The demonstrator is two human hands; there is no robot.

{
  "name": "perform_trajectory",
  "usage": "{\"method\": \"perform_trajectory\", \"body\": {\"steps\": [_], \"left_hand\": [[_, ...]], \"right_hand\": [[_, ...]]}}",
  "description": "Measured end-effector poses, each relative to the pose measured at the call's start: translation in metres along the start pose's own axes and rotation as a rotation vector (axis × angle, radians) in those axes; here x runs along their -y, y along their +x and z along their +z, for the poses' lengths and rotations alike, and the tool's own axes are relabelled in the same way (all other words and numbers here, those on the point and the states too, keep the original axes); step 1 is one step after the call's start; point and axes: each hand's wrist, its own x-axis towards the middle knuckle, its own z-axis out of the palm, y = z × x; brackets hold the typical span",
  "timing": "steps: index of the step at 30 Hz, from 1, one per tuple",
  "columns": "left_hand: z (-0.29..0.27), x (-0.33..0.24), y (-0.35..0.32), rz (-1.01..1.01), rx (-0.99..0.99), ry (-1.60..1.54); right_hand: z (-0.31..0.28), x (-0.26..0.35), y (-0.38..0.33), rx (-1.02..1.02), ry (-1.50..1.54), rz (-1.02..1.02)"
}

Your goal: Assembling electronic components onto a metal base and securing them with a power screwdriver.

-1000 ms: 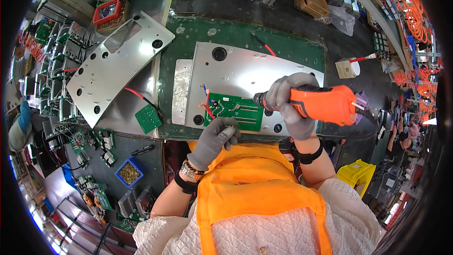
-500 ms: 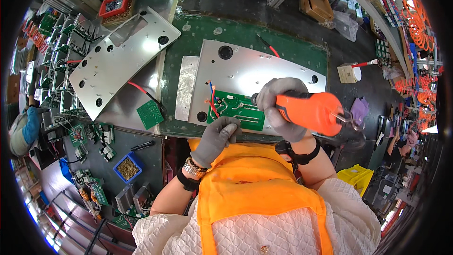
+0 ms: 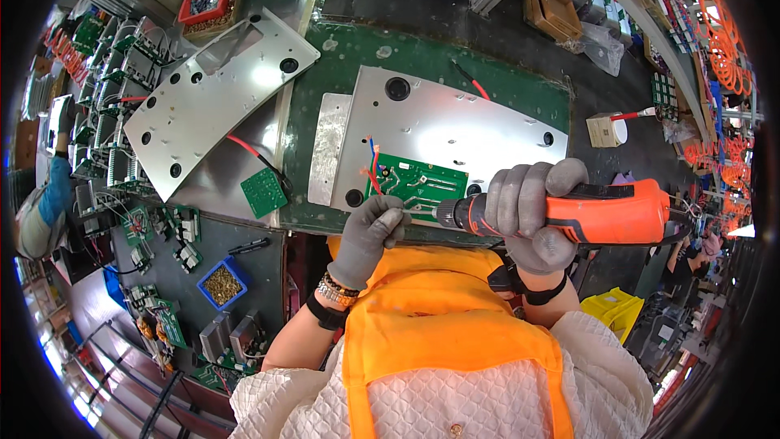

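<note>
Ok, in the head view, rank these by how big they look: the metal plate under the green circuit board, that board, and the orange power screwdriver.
1. Metal plate
2. Orange power screwdriver, though it sits nearer the camera
3. Green circuit board

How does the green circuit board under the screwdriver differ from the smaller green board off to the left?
The larger circuit board lies on the metal plate; the small square board lies off it, at the green mat's edge. The larger one is oblong with pale traces and is met by the left hand and the orange screwdriver in the right hand; the small one lies untouched. Both are green with wires attached.
</note>
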Motion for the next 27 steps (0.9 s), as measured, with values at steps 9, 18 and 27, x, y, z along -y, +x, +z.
{"method": "perform_trajectory", "body": {"steps": [9,18,27], "left_hand": [[-0.002,-0.004,-0.001,0.013,0.159,0.029],[-0.016,-0.005,-0.006,-0.027,0.227,-0.133],[-0.014,-0.009,-0.017,-0.048,0.051,0.024]], "right_hand": [[-0.003,0.002,0.001,-0.023,0.027,0.02],[-0.002,-0.012,0.008,-0.308,0.061,0.121],[0.0,-0.015,-0.005,-0.247,0.101,0.101]]}}
